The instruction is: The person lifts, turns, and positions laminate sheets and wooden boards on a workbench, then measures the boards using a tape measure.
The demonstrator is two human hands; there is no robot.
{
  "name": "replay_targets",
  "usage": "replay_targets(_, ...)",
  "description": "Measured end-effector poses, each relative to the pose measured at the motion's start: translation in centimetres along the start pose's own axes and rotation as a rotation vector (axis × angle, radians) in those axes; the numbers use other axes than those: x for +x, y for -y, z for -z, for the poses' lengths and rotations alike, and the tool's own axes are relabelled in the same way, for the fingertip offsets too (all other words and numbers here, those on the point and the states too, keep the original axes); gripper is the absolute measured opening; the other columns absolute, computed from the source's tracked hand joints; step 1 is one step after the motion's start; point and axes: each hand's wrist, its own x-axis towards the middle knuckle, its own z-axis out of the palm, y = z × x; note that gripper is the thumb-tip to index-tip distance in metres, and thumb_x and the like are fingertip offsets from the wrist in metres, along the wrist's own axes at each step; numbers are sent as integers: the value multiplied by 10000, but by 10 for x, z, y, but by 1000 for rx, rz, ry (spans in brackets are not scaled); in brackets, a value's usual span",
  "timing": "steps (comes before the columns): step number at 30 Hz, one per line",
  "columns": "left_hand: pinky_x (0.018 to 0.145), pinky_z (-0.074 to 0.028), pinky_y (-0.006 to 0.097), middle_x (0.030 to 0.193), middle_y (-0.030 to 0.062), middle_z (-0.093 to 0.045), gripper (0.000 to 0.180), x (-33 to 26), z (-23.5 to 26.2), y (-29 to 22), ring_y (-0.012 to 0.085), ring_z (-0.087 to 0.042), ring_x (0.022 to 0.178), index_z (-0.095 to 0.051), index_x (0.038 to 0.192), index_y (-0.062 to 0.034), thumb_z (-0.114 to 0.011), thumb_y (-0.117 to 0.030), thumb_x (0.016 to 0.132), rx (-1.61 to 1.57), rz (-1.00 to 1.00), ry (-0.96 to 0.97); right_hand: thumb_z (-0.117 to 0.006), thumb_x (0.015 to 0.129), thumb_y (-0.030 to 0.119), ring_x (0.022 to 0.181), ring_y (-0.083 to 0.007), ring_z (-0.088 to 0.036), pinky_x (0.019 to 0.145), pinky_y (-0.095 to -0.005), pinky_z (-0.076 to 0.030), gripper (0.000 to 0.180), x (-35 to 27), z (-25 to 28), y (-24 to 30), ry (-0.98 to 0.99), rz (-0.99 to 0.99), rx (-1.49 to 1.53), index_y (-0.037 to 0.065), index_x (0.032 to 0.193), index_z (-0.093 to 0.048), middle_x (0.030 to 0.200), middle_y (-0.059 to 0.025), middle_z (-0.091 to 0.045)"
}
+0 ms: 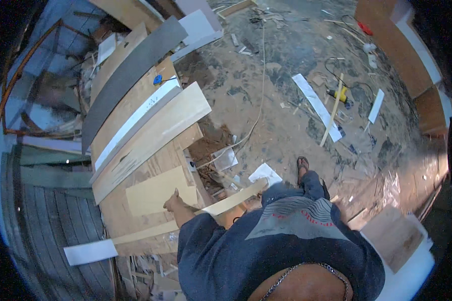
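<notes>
My left hand [174, 201] rests on a pale yellow rectangular board [153, 193] lying on the wooden worktop. Its thumb sticks out apart from the other fingers, and nothing shows in its grasp. A long narrow pale strip [236, 198] runs under my left forearm, from beside my body toward the lower left. Next to the strip's far left end is a white rectangular piece [90, 252]. Out of view is my right hand; only the dark sleeve [359, 251] on that side shows.
Beyond the board lie a wide wooden plank [153, 143], a white-faced plank [135, 123] and a dark grey panel [130, 75]. A blue tape measure [157, 80] sits near them. On the littered floor are a yellow power tool [340, 95], a white panel [316, 106] and a cord [262, 75].
</notes>
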Motion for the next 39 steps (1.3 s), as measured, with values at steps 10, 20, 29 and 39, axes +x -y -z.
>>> replay_targets(10,740,-546,422,1130,168,-563,651,-25,-3,18,297,-597,893,-403,1290,99,-660,-295,841,-1157,-288,86,-603,842,308,492,-192,-578,429,-330,-473,323,58,-70,548,-342,690,-551,47,1029,-574,653,-81,-585)
replay_targets(20,787,-534,351,1215,208,-538,558,-140,-57,-192,262,-602,953,-381,1326,46,-617,-212,892,-1499,-253,23,-612,871,236,655,-193,-622,554,-318,-477,234,78,-506,614,401,1070,-879,26,971,-622,758,-81,-642)
replay_targets(29,779,-484,364,1051,202,-619,435,-237,-113,-293,265,-610,906,-505,1148,89,-623,-248,900,-1070,-336,-112,-602,889,217,665,-115,-581,599,-258,-476,219,-113,-883,666,962,1145,-955,22,987,-618,729,-49,-603)
replay_targets(39,980,-379,480,1304,262,-445,799,-295,-162,-337,392,-460,1192,-293,1386,55,-697,-303,797,-663,-245,-452,-694,761,499,1089,-410,-528,895,-464,-456,789,-142,-1188,661,1039,1963,-1445,26,1315,-391,1290,-281,-392)
